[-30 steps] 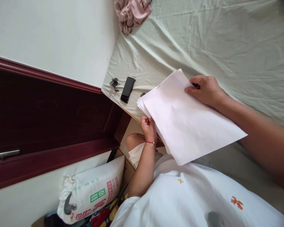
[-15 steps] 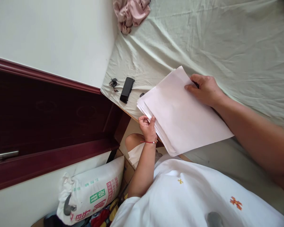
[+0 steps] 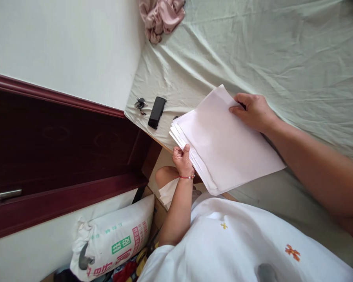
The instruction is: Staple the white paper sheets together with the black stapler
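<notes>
A stack of white paper sheets point(image 3: 228, 145) is held over the bed's front edge, its left edges slightly fanned out. My left hand point(image 3: 184, 161), with a red beaded bracelet at the wrist, grips the left edge of the stack, thumb near the top sheet and fingers curled beneath. My right hand point(image 3: 254, 111) pinches the far right edge, thumb on top; the fingers under the paper are partly hidden. A small dark object point(image 3: 175, 117) peeks out from behind the stack's left corner and is mostly covered.
On the pale green bed sheet point(image 3: 267, 51) lie a black phone-like object point(image 3: 157, 112), keys point(image 3: 140, 103) and a crumpled pink cloth point(image 3: 163, 17). A dark red door point(image 3: 61, 145) is at left. Below it, a printed white sack point(image 3: 114, 239) leans near a cardboard box point(image 3: 159, 211).
The stack has shifted slightly left and its left edges show a little more fanned. Both hands keep hold of it.
</notes>
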The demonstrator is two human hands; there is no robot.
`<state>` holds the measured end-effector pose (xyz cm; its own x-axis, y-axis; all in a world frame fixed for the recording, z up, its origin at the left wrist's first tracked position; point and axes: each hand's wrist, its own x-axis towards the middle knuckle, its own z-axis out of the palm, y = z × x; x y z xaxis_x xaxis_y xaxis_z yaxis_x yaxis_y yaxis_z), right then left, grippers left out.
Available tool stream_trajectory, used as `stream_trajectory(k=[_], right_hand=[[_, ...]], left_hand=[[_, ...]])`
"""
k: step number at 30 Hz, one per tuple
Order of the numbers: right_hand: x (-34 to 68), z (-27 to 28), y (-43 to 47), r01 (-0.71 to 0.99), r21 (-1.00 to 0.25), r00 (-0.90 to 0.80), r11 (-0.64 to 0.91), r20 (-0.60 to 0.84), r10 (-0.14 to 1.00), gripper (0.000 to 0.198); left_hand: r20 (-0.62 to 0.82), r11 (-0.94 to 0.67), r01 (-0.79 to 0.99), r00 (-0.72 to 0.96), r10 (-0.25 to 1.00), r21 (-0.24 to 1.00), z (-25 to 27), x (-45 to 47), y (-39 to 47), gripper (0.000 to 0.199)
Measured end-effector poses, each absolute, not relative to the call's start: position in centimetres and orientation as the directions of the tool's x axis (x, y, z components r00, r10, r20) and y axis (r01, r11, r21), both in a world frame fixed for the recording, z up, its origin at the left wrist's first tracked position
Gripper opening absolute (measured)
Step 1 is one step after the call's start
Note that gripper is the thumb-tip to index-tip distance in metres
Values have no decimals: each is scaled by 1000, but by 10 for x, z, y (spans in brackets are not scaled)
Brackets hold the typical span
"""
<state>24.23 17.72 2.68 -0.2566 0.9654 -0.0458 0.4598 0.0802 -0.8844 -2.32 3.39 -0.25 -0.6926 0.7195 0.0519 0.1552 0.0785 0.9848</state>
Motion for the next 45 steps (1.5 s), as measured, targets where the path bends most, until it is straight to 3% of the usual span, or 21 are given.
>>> stream_trajectory(k=[12,32,45], right_hand=[[242,26,177,473,-875,-272,98,-39,961,17],[242,30,176,511,-858,-259,52,-96,961,20],[242,28,178,494,-865,-261,83,-57,964,18]], left_hand=[[19,57,96,-649,761,994,4,-19,30,54],[39,34,84,-732,680,996,4,-18,31,59],[8,17,26,-760,650,1000,-3,-21,31,53]])
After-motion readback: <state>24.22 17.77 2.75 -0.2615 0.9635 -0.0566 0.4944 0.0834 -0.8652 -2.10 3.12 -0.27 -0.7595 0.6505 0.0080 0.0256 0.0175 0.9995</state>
